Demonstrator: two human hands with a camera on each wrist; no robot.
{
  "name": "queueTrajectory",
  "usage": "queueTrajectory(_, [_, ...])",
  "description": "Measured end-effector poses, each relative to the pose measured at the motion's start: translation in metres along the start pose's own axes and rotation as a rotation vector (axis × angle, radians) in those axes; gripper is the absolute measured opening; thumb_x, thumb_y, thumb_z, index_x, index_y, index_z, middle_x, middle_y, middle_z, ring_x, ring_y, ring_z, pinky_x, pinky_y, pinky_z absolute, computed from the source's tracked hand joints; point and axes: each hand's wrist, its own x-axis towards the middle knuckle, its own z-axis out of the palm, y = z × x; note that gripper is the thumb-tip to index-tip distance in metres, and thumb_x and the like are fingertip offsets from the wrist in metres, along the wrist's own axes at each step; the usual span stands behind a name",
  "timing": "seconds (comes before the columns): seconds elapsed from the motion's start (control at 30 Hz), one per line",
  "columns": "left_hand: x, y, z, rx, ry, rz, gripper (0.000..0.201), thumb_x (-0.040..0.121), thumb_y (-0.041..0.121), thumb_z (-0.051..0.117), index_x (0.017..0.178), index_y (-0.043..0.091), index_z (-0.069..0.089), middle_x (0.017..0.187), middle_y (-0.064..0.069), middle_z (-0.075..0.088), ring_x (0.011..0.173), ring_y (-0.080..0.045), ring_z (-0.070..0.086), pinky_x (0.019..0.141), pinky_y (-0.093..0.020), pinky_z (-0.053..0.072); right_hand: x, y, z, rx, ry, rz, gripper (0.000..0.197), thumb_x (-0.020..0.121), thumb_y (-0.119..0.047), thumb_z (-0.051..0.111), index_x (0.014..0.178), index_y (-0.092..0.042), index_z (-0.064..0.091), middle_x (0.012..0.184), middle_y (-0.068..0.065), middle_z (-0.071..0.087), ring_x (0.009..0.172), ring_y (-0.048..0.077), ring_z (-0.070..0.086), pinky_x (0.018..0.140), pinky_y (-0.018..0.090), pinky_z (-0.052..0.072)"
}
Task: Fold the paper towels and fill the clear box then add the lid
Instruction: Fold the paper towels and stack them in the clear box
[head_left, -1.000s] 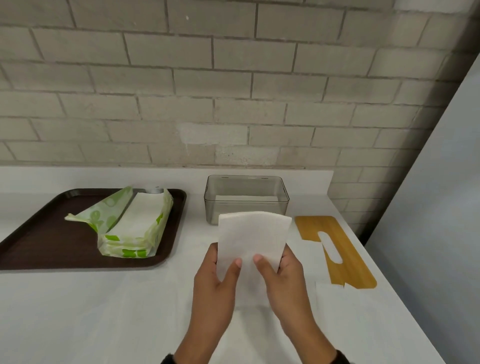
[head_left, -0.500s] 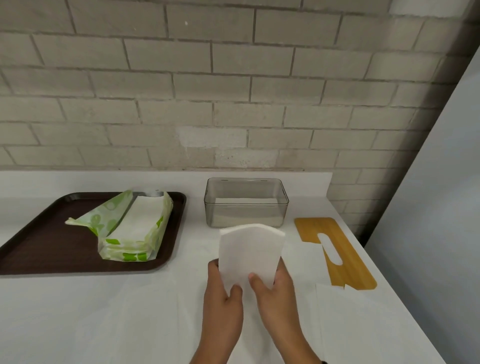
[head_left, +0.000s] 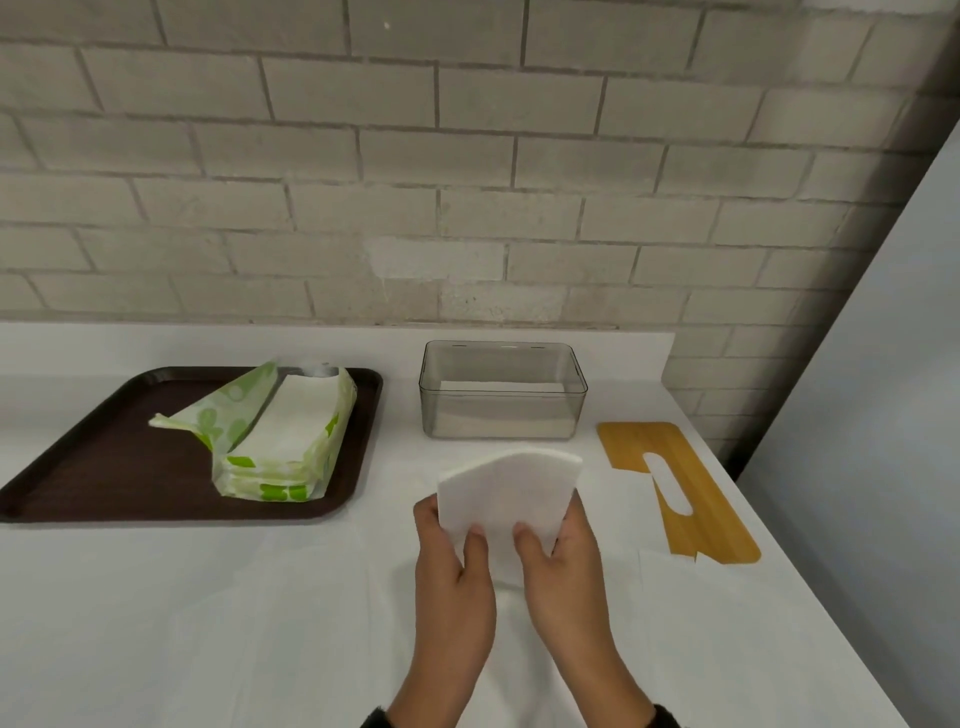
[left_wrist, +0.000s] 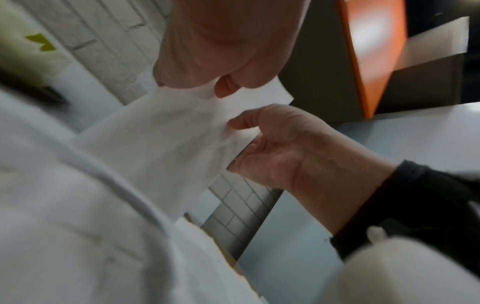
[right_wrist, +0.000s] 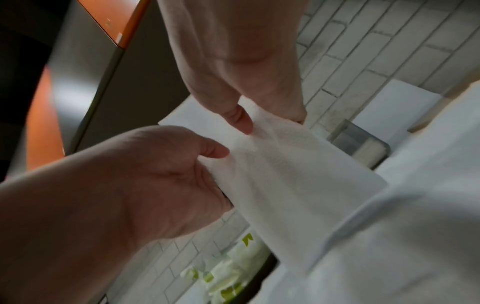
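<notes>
White counter (head_left: 182, 623) against a brick wall (head_left: 467, 156): I see, left to right, a brown tray (head_left: 104, 467) bearing the green pack (head_left: 280, 441), the clear box (head_left: 503, 389), the wooden lid (head_left: 680, 488), part covered by loose sheets. My left hand (head_left: 452, 561) and right hand (head_left: 561, 556) each pinch the folded paper towel (head_left: 506, 493) before the box

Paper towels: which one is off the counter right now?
The folded paper towel pinched between left hand and right hand; the rest sit in the green pack or clear box.
</notes>
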Motion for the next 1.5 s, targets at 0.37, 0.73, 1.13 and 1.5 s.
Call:
queueTrajectory(0.37, [0.003, -0.007, -0.002, 0.067, -0.049, -0.049, 0.033, 0.097, 0.002, 0.040, 0.114, 0.029, 0.033, 0.101, 0.011, 0.052, 0.083, 0.002, 0.052, 0.057, 0.001, 0.042, 0.003, 0.006, 0.001, -0.088, -0.053, 0.102, 0.037, 0.090, -0.002, 0.047, 0.107, -0.035, 0.045, 0.101, -0.011, 0.059, 0.093, 0.005, 0.058, 0.060, 0.006, 0.044])
queueTrajectory(0.73, [0.072, -0.032, -0.044, 0.494, -0.301, 0.148, 0.045, 0.082, -0.013, 0.046, 0.112, 0.021, 0.047, 0.098, 0.008, 0.060, 0.094, -0.014, 0.055, 0.070, -0.006, 0.037, 0.020, -0.001, -0.029, -0.012, 0.041, 0.183, 0.030, 0.090, -0.001, 0.052, 0.110, -0.023, 0.055, 0.103, -0.005, 0.061, 0.095, 0.016, 0.057, 0.077, 0.022, 0.046])
queueTrajectory(1.13, [0.159, -0.045, -0.026, 1.503, -1.172, 0.404, 0.052, 0.073, 0.022, 0.077, 0.118, 0.022, 0.051, 0.118, 0.002, 0.059, 0.109, -0.021, 0.047, 0.106, -0.032, 0.030, 0.012, 0.012, -0.104, -0.012, 0.178, 0.243, 0.043, 0.092, -0.005, 0.053, 0.133, -0.014, 0.048, 0.123, 0.003, 0.058, 0.113, 0.027, 0.053, 0.095, 0.037, 0.041])
queueTrajectory(1.5, [0.145, 0.006, -0.041, 0.404, -0.488, 0.063, 0.016, 0.088, 0.022, 0.065, 0.081, 0.010, 0.058, 0.081, -0.004, 0.067, 0.069, -0.016, 0.058, 0.064, -0.027, 0.043, 0.062, -0.010, -0.125, -0.206, 0.142, 0.215, 0.040, 0.092, -0.006, 0.052, 0.131, -0.016, 0.052, 0.120, 0.003, 0.061, 0.106, 0.025, 0.057, 0.094, 0.041, 0.046])
